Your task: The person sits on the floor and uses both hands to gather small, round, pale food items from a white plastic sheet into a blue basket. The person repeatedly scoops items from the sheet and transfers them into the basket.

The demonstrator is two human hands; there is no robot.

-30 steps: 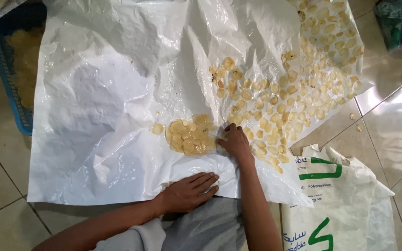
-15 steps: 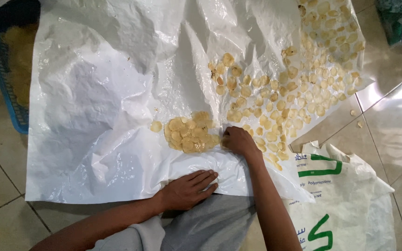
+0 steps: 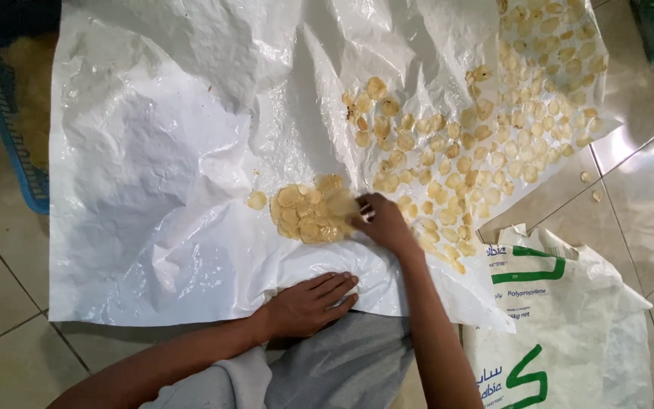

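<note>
White plastic sheet (image 3: 153, 189): one, spread flat on the tiled floor (image 3: 1, 257). Pale round chips (image 3: 493, 151): too many to count, in a loose band running from upper right to lower middle; one compact pile (image 3: 304, 212) mid-sheet, one stray chip (image 3: 256, 200) just left of it. Right hand (image 3: 384, 223): fingers loosely curled, touching the pile's right edge. Left hand (image 3: 308, 303): open, flat, pressing the sheet's near edge. Printed sack (image 3: 562, 326): one, lower right.

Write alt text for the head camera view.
A person's right hand gathers thin round yellow slices into a pile on a crinkled white plastic sheet, while the left hand presses flat on the sheet's near edge.
</note>
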